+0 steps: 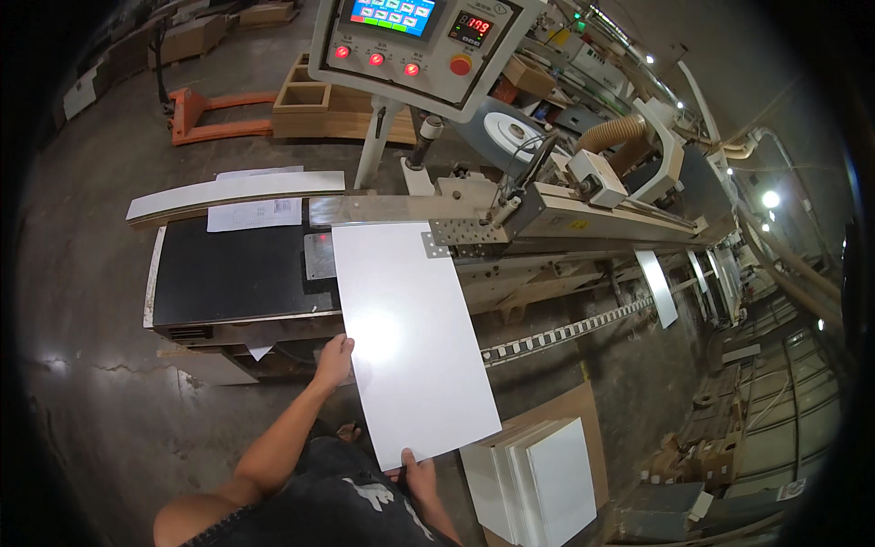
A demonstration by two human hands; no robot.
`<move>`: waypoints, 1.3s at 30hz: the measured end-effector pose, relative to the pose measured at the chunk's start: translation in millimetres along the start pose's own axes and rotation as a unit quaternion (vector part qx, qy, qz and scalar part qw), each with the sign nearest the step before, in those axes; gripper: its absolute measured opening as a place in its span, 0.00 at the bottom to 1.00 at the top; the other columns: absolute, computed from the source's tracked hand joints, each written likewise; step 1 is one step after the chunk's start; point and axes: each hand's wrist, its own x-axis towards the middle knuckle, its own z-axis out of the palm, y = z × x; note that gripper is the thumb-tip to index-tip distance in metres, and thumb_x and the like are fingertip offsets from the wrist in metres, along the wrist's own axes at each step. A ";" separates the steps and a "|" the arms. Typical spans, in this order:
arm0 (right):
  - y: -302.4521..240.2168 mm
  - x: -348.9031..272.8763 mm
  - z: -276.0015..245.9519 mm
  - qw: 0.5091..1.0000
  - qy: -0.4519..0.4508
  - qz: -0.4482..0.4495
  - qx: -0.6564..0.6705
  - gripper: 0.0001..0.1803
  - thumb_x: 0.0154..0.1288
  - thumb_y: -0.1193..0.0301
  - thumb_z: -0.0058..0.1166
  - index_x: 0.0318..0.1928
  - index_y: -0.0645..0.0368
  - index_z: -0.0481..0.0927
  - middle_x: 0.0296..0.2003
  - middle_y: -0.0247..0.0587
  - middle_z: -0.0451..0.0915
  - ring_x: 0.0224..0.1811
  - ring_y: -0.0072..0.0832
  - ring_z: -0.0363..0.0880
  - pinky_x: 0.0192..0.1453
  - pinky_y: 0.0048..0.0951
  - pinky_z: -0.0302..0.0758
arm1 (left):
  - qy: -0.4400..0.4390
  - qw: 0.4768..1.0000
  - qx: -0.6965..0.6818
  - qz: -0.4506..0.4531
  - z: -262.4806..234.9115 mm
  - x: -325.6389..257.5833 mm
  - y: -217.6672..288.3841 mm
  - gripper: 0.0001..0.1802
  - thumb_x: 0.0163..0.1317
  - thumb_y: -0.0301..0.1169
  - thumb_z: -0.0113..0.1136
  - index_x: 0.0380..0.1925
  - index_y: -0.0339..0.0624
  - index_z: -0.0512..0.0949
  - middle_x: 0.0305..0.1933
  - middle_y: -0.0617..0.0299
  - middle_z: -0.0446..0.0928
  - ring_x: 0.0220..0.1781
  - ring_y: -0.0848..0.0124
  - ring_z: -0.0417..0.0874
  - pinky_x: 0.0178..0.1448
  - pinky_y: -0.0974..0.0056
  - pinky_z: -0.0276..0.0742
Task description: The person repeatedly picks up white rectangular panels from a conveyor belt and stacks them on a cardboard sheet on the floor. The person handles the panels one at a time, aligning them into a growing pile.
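A large white rectangular panel (410, 328) slants away from me, its far end resting at the infeed of a long edge-banding machine (565, 219). At the panel's left edge, about halfway along, my left hand (335, 362) is closed on the board. My right hand (419, 474) grips the near edge close to its left corner, thumb on top and the other fingers mostly hidden underneath. A perforated metal plate (465, 232) overlaps the panel's far right corner. Just left of the panel's far end sits a small metal block (320, 255).
A control box (415, 55) with screen and lit buttons stands above the machine. Left lies a black-topped bench (228, 273) bearing a white strip (237, 192) and paper sheet (255, 215). White panels (538, 479) are stacked at lower right. An orange pallet jack (219, 114) stands behind.
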 end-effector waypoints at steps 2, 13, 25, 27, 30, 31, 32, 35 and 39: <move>0.9 6.0 -4.3 1.000 0.012 -0.005 -0.006 0.21 0.76 0.63 0.49 0.57 0.69 0.69 0.34 0.49 0.83 0.26 0.36 0.85 0.25 0.33 0.81 | 0.001 1.000 0.019 0.015 8.5 9.5 -8.4 0.15 0.77 0.36 0.46 0.44 0.34 0.74 0.27 0.61 0.77 0.22 0.73 0.79 0.24 0.65 0.77; -58.9 35.4 -74.6 0.996 0.077 -0.042 0.023 0.19 0.74 0.60 0.53 0.44 0.69 0.75 0.26 0.45 0.81 0.17 0.31 0.79 0.17 0.30 0.73 | -0.011 0.995 -0.083 -0.061 102.0 23.5 74.1 0.13 0.73 0.34 0.51 0.32 0.36 0.70 0.23 0.60 0.72 0.19 0.70 0.75 0.21 0.62 0.71; -89.3 99.0 -182.7 0.986 0.135 -0.003 -0.098 0.33 0.72 0.51 0.52 0.29 0.76 0.77 0.15 0.50 0.79 0.16 0.36 0.82 0.20 0.35 0.78 | -0.032 0.995 -0.059 -0.071 218.7 67.1 91.1 0.14 0.74 0.35 0.49 0.42 0.35 0.76 0.29 0.58 0.78 0.23 0.70 0.76 0.24 0.63 0.72; -111.6 106.4 -193.5 0.987 0.108 0.005 -0.117 0.33 0.72 0.51 0.51 0.31 0.78 0.76 0.16 0.50 0.79 0.16 0.36 0.82 0.21 0.35 0.79 | -0.047 0.989 -0.100 -0.098 220.4 84.8 84.5 0.15 0.75 0.36 0.49 0.45 0.34 0.77 0.31 0.58 0.79 0.25 0.69 0.78 0.24 0.63 0.73; -125.1 112.4 -219.9 0.986 0.122 0.040 -0.109 0.35 0.71 0.49 0.51 0.37 0.80 0.73 0.18 0.49 0.80 0.16 0.34 0.81 0.22 0.35 0.78 | -0.050 0.983 -0.084 -0.158 244.1 101.1 99.9 0.16 0.74 0.36 0.50 0.49 0.34 0.77 0.34 0.57 0.79 0.27 0.66 0.79 0.25 0.63 0.74; -125.4 113.2 -236.4 0.984 0.130 0.019 -0.118 0.33 0.71 0.49 0.50 0.40 0.77 0.73 0.18 0.47 0.81 0.16 0.33 0.81 0.23 0.36 0.78 | -0.064 0.984 -0.079 -0.148 263.0 99.0 112.3 0.16 0.73 0.35 0.52 0.50 0.33 0.77 0.35 0.56 0.79 0.29 0.66 0.80 0.27 0.62 0.76; -125.6 112.5 -252.3 0.982 0.127 -0.008 -0.136 0.32 0.72 0.49 0.50 0.42 0.75 0.73 0.19 0.45 0.81 0.17 0.32 0.82 0.24 0.36 0.78 | -0.063 0.985 -0.081 -0.136 271.1 102.2 120.3 0.16 0.72 0.34 0.53 0.50 0.32 0.77 0.37 0.55 0.79 0.30 0.65 0.80 0.28 0.60 0.77; -93.8 84.2 -294.4 0.976 0.089 -0.151 -0.132 0.24 0.72 0.49 0.49 0.41 0.62 0.75 0.24 0.41 0.82 0.29 0.38 0.85 0.38 0.44 0.77 | 0.120 0.949 0.225 0.184 321.5 67.8 146.6 0.21 0.70 0.30 0.54 0.59 0.27 0.71 0.53 0.40 0.76 0.52 0.49 0.79 0.58 0.49 0.76; -20.0 14.3 -371.3 0.937 0.202 -0.132 -0.251 0.24 0.70 0.51 0.49 0.40 0.62 0.79 0.31 0.48 0.85 0.38 0.47 0.85 0.43 0.50 0.77 | -0.057 0.905 0.115 0.406 441.0 -61.9 205.9 0.19 0.71 0.26 0.52 0.60 0.31 0.73 0.61 0.47 0.75 0.58 0.55 0.78 0.65 0.54 0.72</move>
